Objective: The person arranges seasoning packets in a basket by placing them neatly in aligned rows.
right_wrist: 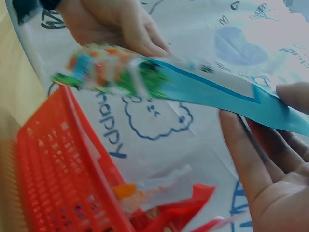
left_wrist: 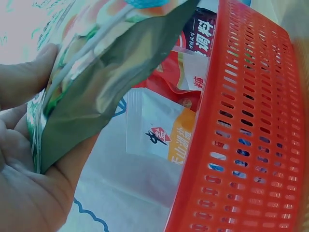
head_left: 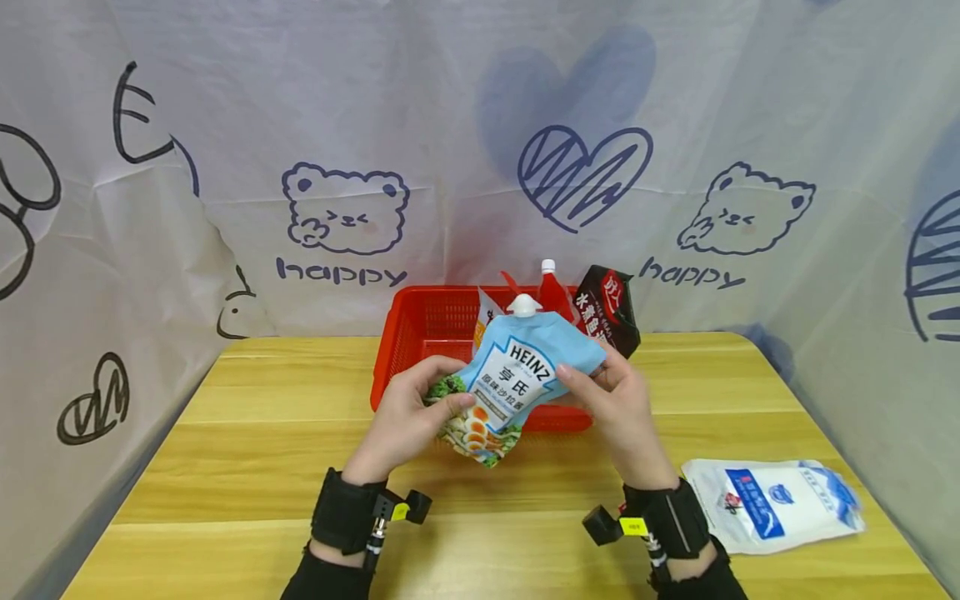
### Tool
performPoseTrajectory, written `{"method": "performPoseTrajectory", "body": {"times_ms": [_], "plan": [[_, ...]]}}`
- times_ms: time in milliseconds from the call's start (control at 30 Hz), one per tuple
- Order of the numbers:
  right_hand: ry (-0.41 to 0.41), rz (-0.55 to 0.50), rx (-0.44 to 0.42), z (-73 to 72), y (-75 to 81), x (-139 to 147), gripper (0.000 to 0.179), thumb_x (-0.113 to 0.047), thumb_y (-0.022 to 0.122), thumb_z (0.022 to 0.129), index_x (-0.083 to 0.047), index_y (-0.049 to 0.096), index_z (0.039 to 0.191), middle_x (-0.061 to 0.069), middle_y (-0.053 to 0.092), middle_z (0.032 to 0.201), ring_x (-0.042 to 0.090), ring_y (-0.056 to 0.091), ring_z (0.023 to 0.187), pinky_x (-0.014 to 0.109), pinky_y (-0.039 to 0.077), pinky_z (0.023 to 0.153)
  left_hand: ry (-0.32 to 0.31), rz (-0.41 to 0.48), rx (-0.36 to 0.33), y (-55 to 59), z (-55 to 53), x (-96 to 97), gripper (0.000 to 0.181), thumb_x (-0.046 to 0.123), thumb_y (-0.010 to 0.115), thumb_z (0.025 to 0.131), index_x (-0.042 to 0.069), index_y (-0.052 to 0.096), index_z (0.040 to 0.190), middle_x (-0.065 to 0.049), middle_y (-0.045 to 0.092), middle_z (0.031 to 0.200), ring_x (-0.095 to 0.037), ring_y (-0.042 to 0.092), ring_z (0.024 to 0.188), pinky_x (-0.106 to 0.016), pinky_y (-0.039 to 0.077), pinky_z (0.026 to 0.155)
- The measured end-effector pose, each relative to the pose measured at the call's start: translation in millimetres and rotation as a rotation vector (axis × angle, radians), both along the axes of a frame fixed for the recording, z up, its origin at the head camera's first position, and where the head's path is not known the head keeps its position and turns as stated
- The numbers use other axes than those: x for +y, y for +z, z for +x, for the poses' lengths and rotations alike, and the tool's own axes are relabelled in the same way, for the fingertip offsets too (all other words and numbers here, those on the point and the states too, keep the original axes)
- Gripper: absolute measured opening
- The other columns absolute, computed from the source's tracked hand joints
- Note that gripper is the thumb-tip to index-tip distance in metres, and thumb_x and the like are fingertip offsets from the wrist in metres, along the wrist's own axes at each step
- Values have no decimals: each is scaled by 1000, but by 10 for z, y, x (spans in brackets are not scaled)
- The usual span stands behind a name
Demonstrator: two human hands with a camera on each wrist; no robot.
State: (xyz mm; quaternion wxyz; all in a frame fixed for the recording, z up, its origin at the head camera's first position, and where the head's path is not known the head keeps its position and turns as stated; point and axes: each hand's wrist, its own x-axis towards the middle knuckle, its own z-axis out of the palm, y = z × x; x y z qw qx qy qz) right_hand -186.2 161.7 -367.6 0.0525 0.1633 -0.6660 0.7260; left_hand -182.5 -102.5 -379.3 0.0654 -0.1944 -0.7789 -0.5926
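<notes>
A light-blue Heinz salad dressing pouch (head_left: 517, 379) with a white spout cap is held up in front of the red basket, tilted. My left hand (head_left: 420, 408) pinches its lower left end, thumb on the front and fingers behind. At the upper right side, my right hand (head_left: 615, 404) grips the pouch between thumb and fingers. The right wrist view has the pouch (right_wrist: 203, 92) nearly edge-on between both hands. Behind it stands the red basket (head_left: 386, 350), holding a red bottle with a white cap (head_left: 551, 287), a black seasoning packet (head_left: 609, 308) and other packets.
A white and blue bag (head_left: 776, 504) lies flat on the wooden table (head_left: 262, 433) at the right, beside my right wrist. A white packet with an orange corner (left_wrist: 157, 125) shows inside the basket in the left wrist view. A printed cloth (head_left: 450, 108) hangs behind the table.
</notes>
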Motion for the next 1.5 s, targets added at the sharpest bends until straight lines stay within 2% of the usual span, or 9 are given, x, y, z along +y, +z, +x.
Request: {"method": "performPoseTrajectory", "body": {"times_ms": [100,333,600,700,833,1033,1167,1367,1500], "plan": [[17,-26,15,1,-43,-77,37,-3,65,100,5,57,136,2,75,115,19,75,99,37,61,86,-12,26,0,7,5,3,27,6,77,93,8,67,118,-9,75,107,-22,68,88,-32,58,75],[2,93,-32,31,-50,-225,40,-3,69,99,7,60,137,23,66,132,17,72,106,34,61,87,-39,43,-48,27,18,38,26,7,74,96,9,62,119,-10,72,108,-24,68,91,-35,58,80],[-52,109,23,41,-71,-232,36,-7,72,98,5,66,131,21,71,126,17,75,100,36,63,81,-98,31,-67,27,17,25,31,7,73,97,8,60,124,-11,71,114,-24,69,92,-37,58,81],[-49,149,36,42,-65,-212,34,-8,73,98,4,67,129,21,73,122,17,75,97,36,63,80,-112,48,-50,43,24,12,36,7,73,97,8,58,130,-12,69,122,-26,69,101,-37,58,87],[8,257,95,41,-65,-190,31,-6,74,96,5,69,125,20,74,116,18,73,94,33,62,82,-108,99,11,68,28,-34,48,4,72,96,6,53,140,-15,62,135,-32,66,114,-36,58,94],[157,394,123,23,-101,-214,28,-9,74,97,4,72,121,17,76,110,18,72,87,32,62,79,-70,100,78,98,32,-134,57,1,74,94,7,51,146,-12,61,139,-29,64,118,-34,57,96],[245,481,128,14,-130,-248,26,-10,75,96,4,73,117,14,77,105,16,74,85,32,62,76,-83,50,99,114,37,-166,51,4,76,93,11,59,140,-9,65,133,-25,65,112,-36,58,91],[348,624,142,21,-159,-296,24,-17,75,97,-2,74,117,5,78,103,10,74,86,29,61,77,-125,-63,87,114,46,-165,34,12,80,92,15,72,124,-2,71,120,-22,63,100,-33,58,82],[399,651,150,20,-190,-331,23,-16,74,98,-5,74,119,3,78,107,10,73,91,29,61,80,-149,-152,91,115,54,-164,29,13,81,91,17,74,119,3,71,114,-19,64,96,-33,57,82]]}}
